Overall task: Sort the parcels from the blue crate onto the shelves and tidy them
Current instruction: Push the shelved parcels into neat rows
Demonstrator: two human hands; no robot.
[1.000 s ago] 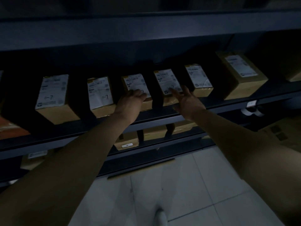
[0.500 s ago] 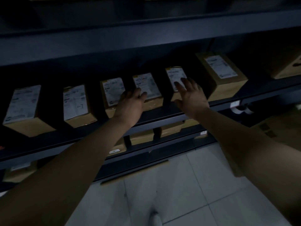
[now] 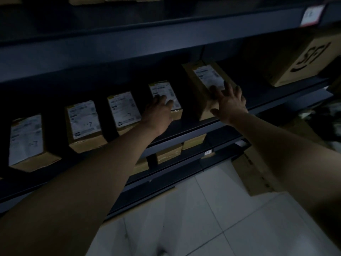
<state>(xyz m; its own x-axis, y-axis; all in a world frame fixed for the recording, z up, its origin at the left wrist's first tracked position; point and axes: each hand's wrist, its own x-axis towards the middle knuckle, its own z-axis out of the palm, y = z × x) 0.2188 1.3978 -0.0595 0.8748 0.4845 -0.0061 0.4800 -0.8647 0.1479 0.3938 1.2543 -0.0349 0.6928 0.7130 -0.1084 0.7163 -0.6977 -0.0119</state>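
A: Shelves first. What stands before you?

B: Dark metal shelving (image 3: 129,45), 9 to 3 o'clock, in dim light. Its middle shelf carries a row of brown cardboard parcels, each with a white label on top.

A: Biggest down?

B: The printed carton (image 3: 302,58) at 2 o'clock has a black logo on its face. The tall parcel (image 3: 201,78) at 1 o'clock stands apart from the rest. The small parcel (image 3: 166,91) is at 12. Three like parcels (image 3: 84,124) trail out toward 9, and two of them have pen marks on the labels.

A: Around them?

B: Pale tiled floor (image 3: 203,228) at 6. Flat cardboard (image 3: 258,174) at 4, beside the shelf foot. Low boxes (image 3: 169,153) sit on the shelf beneath, and your left forearm hides part of them. A red-edged tag (image 3: 311,15) is on the upper rail at 1.

A: Your hands?

B: Both arms are stretched forward. Your left hand (image 3: 158,115) lies flat on the small parcel with the fingers straight, covering the label's near end. Your right hand (image 3: 228,104) has its fingers splayed, tips on the tall parcel's top and thumb across its front face. Neither hand grasps anything.
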